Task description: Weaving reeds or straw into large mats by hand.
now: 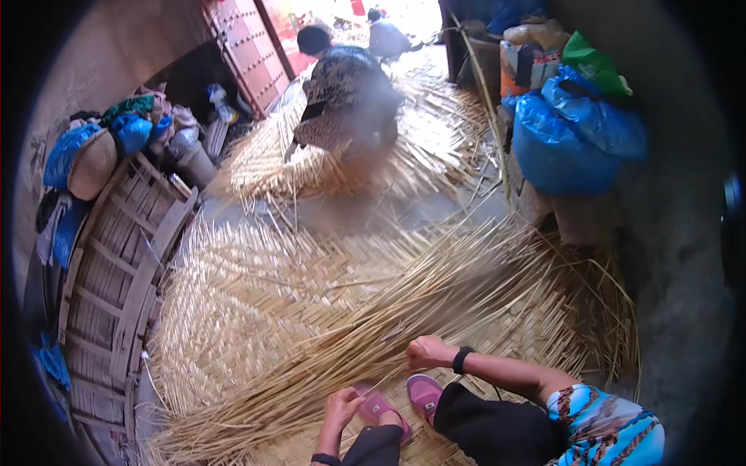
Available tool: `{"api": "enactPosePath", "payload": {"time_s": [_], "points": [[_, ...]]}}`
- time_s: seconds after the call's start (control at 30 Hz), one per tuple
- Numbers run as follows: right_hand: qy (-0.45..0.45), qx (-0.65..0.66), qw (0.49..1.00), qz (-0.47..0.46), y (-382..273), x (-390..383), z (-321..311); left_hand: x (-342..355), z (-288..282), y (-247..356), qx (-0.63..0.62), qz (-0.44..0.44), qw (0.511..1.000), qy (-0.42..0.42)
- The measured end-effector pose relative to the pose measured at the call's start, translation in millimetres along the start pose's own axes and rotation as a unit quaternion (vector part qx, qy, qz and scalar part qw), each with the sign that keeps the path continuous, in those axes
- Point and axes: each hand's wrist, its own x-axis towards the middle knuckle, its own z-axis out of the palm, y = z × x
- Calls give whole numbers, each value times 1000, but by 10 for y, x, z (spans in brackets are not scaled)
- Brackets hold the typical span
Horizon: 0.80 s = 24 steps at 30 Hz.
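Head view shows reeds (353,340) lying lengthwise, lower left to upper right

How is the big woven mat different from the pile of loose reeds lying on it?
The woven mat has strips crossing over and under each other, while the loose reeds are unwoven and lie mostly in one direction. The mat is flat and spreads wide; the reeds make a long, narrower heap across it. The mat's ends look fairly even in places, but I can't compare them well with the reeds'. Both are straw-yellow.
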Motion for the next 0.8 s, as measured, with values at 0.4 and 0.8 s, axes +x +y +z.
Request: {"api": "enactPosePath", "payload": {"time_s": [0.4, 0.8], "points": [[-3, 67, 993, -100, -183, -170, -289, -257, -576, 50, 8, -98, 994, -51], [-48, 57, 997, -37, 297, -244, -7, -158, 178, -234, -58, -38, 997, -27]]}}
